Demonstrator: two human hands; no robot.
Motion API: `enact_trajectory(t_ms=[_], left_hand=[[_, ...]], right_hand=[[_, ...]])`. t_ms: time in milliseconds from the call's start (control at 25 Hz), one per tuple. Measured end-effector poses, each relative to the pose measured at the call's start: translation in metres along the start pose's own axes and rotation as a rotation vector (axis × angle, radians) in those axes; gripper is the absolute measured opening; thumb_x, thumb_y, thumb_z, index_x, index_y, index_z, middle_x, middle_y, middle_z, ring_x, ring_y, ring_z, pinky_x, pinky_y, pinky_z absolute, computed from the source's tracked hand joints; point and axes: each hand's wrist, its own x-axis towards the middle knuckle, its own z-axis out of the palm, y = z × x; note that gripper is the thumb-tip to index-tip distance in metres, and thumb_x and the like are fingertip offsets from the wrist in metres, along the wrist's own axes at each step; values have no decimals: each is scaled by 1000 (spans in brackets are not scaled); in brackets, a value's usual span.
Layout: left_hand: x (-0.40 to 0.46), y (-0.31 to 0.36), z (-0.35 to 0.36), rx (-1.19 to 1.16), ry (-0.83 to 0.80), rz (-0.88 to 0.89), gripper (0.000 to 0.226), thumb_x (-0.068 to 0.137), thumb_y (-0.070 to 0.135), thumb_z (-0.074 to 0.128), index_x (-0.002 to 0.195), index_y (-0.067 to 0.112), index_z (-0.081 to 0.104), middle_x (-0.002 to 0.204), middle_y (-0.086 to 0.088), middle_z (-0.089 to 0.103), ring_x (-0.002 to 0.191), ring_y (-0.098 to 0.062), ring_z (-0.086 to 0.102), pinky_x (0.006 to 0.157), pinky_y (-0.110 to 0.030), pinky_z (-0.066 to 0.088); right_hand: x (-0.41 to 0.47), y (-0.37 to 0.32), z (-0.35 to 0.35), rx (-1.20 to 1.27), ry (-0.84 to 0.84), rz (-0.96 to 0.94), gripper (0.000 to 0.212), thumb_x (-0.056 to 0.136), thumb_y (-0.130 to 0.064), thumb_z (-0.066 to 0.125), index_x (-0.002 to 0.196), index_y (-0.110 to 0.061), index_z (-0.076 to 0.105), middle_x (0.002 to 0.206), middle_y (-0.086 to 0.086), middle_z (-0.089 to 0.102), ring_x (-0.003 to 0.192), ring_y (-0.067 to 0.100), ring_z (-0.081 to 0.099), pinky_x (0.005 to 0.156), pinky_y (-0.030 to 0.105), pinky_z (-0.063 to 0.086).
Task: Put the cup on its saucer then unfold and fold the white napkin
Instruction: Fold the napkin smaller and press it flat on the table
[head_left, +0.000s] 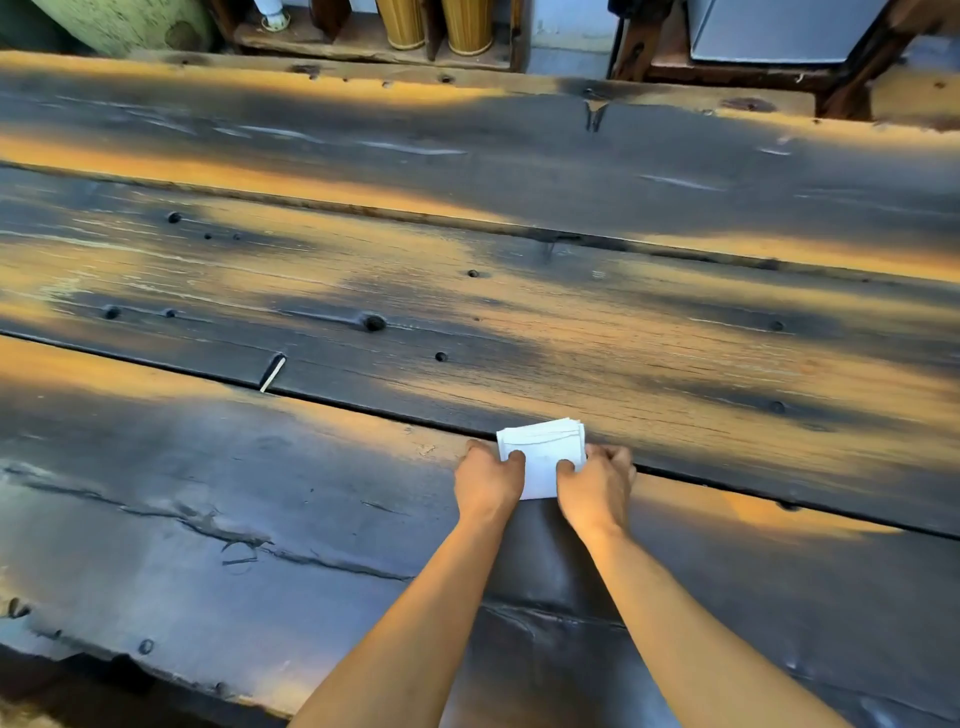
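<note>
Napkin (543, 457): white, folded small, lower centre of frame, flat on the dark plank desk (311, 519).
Left hand (488, 480): pinching the napkin's left edge.
Right hand (597, 486): pinching its right edge.

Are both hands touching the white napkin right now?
Touching. The head view shows the left hand and right hand each with a thumb pressed on the folded white napkin.
</note>
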Motion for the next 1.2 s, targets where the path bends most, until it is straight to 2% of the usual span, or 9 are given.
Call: enact_trajectory(t_ms=[120, 200, 280, 400, 560, 680, 800, 1040, 1200], left_hand=[[-1, -16, 2, -56, -7, -49, 34, 90, 28, 60, 110, 0, 58, 106, -20, 67, 104, -36, 65, 70, -33, 47], [-5, -26, 3, -185, -57, -96, 24, 87, 23, 61, 92, 0, 64, 92, -22, 68, 91, -38, 67, 65, -32, 44], [-17, -27, 2, -308, -134, -159, 18, 86, 17, 63, 76, 4, 55, 79, -16, 59, 74, -31, 58, 65, -36, 43], [-35, -34, 5, -355, -211, -231, 16, 86, 11, 66, 77, 10, 53, 75, -13, 54, 68, -25, 51, 58, -33, 44], [-66, -32, 21, -307, -282, -215, 6, 86, 9, 68, 81, 9, 65, 69, -9, 57, 59, -21, 51, 56, -28, 45], [-89, -23, 40, -298, -331, -183, 5, 89, 6, 67, 93, 9, 68, 85, -12, 71, 73, -25, 65, 68, -30, 52], [-117, -8, 70, -295, -394, -154, 8, 91, 3, 66, 97, 8, 67, 88, -10, 76, 71, -22, 73, 59, -29, 59], [-178, 30, 169, -288, -368, -128, 12, 91, -1, 65, 99, 8, 63, 96, -15, 75, 70, -23, 71, 50, -27, 56], [-220, 54, 251, -299, -317, -140, 11, 92, 0, 65, 98, 8, 63, 91, -12, 74, 68, -21, 70, 48, -25, 55]], right_hand=[[-8, 4, -6, 5, -59, 71, 32, 95, -24, 53, 121, -8, 64, 134, 11, 42, 124, 34, 48, 104, 38, 42], [-15, 12, -13, 47, -112, 131, 28, 97, -26, 51, 117, -10, 63, 130, 13, 49, 111, 34, 58, 94, 35, 45], [-20, 22, -21, 137, -167, 233, 17, 96, -25, 50, 90, -14, 61, 106, 14, 61, 89, 31, 57, 78, 31, 43], [-31, 47, -32, 320, -200, 357, 30, 91, -16, 56, 62, -14, 46, 70, 6, 50, 64, 24, 43, 60, 29, 32], [-47, 85, -61, 623, -220, 451, 13, 84, -1, 62, 72, -6, 63, 78, 13, 62, 72, 26, 55, 67, 35, 45], [-53, 117, -86, 765, -249, 468, 16, 85, 3, 63, 76, -8, 69, 90, 15, 72, 82, 29, 65, 78, 38, 53], [-53, 158, -118, 858, -285, 458, 20, 87, 6, 61, 88, -9, 73, 90, 12, 75, 80, 26, 68, 73, 32, 55], [-24, 249, -200, 787, -315, 395, 19, 88, -2, 64, 102, -11, 74, 103, 12, 75, 86, 23, 61, 58, 26, 43], [1, 308, -262, 638, -326, 286, 17, 90, -2, 61, 100, -11, 72, 96, 5, 73, 81, 17, 64, 64, 25, 48]])
